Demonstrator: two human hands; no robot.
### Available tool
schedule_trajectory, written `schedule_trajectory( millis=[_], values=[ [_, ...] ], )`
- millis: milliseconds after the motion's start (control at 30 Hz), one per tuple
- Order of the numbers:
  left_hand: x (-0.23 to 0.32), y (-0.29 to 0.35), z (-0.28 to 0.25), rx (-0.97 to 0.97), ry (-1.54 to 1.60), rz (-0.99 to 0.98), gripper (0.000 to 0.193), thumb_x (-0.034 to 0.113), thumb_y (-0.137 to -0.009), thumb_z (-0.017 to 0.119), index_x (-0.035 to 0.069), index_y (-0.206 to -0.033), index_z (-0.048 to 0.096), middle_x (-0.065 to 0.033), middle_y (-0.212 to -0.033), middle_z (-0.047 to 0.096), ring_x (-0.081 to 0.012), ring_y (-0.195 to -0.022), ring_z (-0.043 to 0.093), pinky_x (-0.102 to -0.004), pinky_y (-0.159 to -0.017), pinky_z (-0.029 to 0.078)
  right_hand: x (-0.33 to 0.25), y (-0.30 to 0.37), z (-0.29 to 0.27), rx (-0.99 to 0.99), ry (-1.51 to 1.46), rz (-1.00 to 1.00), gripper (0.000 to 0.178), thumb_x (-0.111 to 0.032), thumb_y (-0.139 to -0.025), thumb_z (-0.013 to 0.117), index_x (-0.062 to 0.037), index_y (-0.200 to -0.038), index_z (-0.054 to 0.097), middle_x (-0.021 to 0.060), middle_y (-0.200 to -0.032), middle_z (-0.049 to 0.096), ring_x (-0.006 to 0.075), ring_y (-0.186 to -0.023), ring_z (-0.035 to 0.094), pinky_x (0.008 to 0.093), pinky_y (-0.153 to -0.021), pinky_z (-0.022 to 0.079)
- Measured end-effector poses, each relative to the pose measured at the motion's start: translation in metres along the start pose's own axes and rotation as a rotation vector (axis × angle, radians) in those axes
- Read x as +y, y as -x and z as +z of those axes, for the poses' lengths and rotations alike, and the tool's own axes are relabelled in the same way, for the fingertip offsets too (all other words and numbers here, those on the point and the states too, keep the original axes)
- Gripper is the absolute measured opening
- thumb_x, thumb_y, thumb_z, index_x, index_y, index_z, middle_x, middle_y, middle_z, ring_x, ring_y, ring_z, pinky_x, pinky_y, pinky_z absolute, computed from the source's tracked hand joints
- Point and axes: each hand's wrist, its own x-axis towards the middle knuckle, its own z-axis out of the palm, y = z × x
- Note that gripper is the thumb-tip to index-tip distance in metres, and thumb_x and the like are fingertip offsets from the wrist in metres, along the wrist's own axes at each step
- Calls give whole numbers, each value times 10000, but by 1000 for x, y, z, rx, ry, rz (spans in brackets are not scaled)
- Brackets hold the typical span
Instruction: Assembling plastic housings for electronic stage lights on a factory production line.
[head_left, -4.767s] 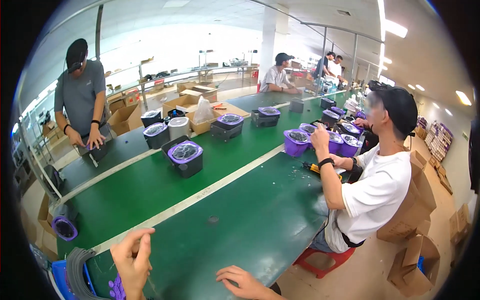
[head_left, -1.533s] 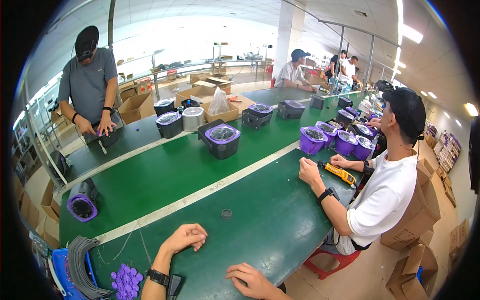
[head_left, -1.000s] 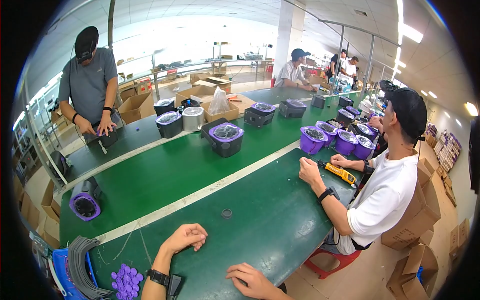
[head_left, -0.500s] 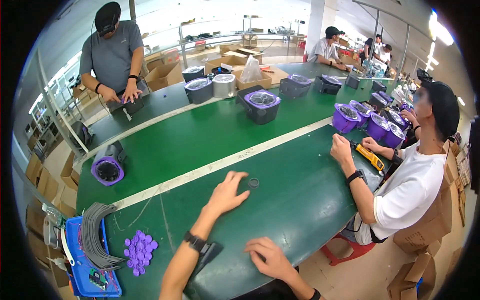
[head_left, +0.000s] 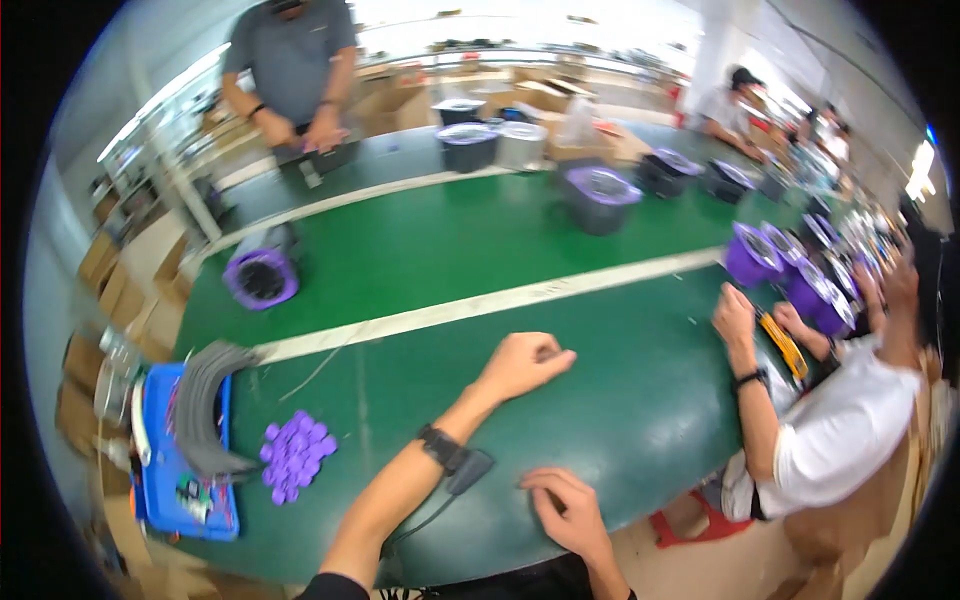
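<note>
On the green worktable (head_left: 420, 430), my left hand (head_left: 520, 366) has its fingers curled around a small dark ring (head_left: 546, 353), only part of which shows. A black wrist strap with a small black box and cable (head_left: 466, 468) sits on my left forearm. My right hand (head_left: 568, 508) rests near the front edge, fingers loosely bent and apart, with nothing in it. Left of my arm lies a cluster of purple caps (head_left: 296, 455). Beside them, a blue tray (head_left: 160, 430) carries a bundle of grey strips (head_left: 200, 415) and a small circuit board (head_left: 194, 497).
A purple-rimmed black housing (head_left: 262, 275) lies on its side at the far left; another (head_left: 600, 200) stands at the back. Several purple buckets (head_left: 752, 256) stand on the right. There a co-worker in white (head_left: 835, 440) sits near a yellow tool (head_left: 783, 345). Another person (head_left: 295, 75) works across the table.
My left hand has closed around the dark ring that lay on the table. The view has swung left and down, blurring slightly. My right hand still rests near the front edge.
</note>
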Motion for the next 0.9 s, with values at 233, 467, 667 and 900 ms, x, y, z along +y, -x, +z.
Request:
schedule_trajectory(
  millis=[233,467,667,900],
  values=[
    [10,45,-47,9,-93,77,279,285,-856,791,60,-1013,738,-107,-988,652,-251,-866,677,-388,-765,549,-1,3,-1,86,-26,41,168,53,-877,605,1,-955,745,145,-993,751,284,-936,715,348,-862,546],
    [-11,93,-136,285,-550,-245,239,222,-844,777,31,-985,745,-115,-837,671,-273,-805,677,-398,-708,530,-2,7,-15,13,-69,34,154,-9,-955,606,6,-1057,719,179,-1083,720,322,-1026,698,352,-909,525],
    [-22,106,-151,233,-703,-253,228,238,-836,759,33,-933,742,-136,-886,684,-329,-891,685,-447,-788,546,-1,6,-16,15,-80,37,149,0,-953,605,8,-1050,718,172,-1060,720,317,-1005,700,348,-894,526],
    [-36,102,-145,199,-665,-249,254,265,-866,727,82,-1041,703,-112,-1070,636,-308,-1027,651,-429,-851,532,-6,4,-13,5,-86,54,146,7,-953,600,12,-1042,716,173,-1054,722,319,-1002,700,350,-896,525]
  ],
)
